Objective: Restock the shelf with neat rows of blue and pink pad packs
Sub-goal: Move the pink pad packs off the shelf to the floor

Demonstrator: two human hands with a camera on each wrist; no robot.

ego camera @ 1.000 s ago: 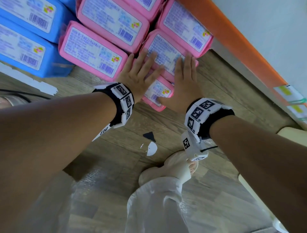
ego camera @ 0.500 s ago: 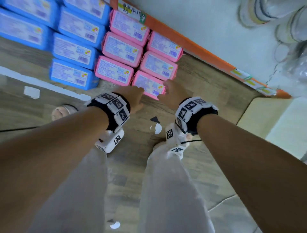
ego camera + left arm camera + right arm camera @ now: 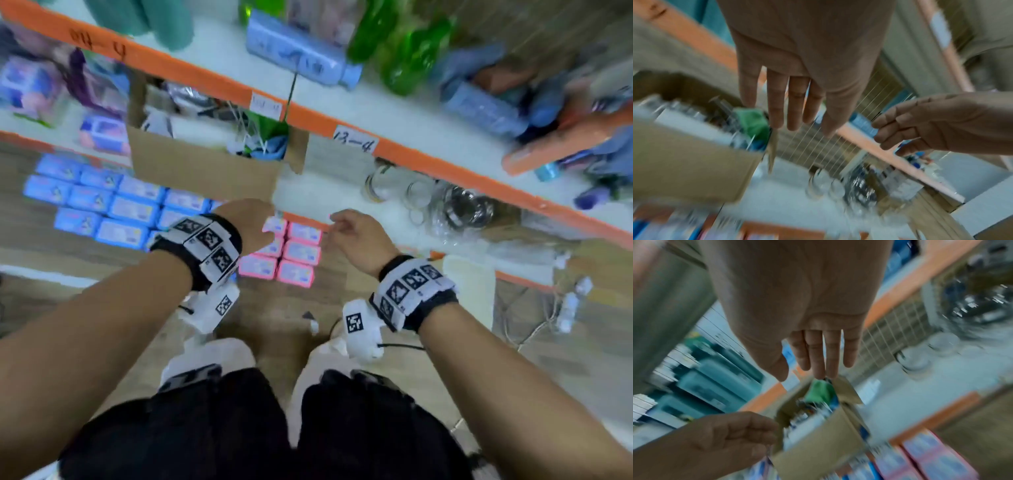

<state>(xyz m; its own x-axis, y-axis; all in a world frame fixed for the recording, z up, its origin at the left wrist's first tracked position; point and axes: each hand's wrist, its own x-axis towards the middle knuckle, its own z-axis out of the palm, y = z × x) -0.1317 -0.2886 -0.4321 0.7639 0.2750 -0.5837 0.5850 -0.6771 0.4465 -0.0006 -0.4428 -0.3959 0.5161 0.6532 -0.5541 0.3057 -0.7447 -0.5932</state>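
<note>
Both hands, left [image 3: 248,222] and right [image 3: 359,236], hung empty with slack grip; blue [image 3: 120,205] and pink plastic-wrapped pad packs [image 3: 294,253] sat in neat rows, restock looked about done.

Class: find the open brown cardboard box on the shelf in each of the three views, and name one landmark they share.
Head view: the open brown cardboard box sits upper centre-left, above the left hand.
Left wrist view: the box fills the left side, blurred.
Right wrist view: the box is lower centre, below the right hand's fingertips.
Shared landmark: the green item inside the box.
</note>
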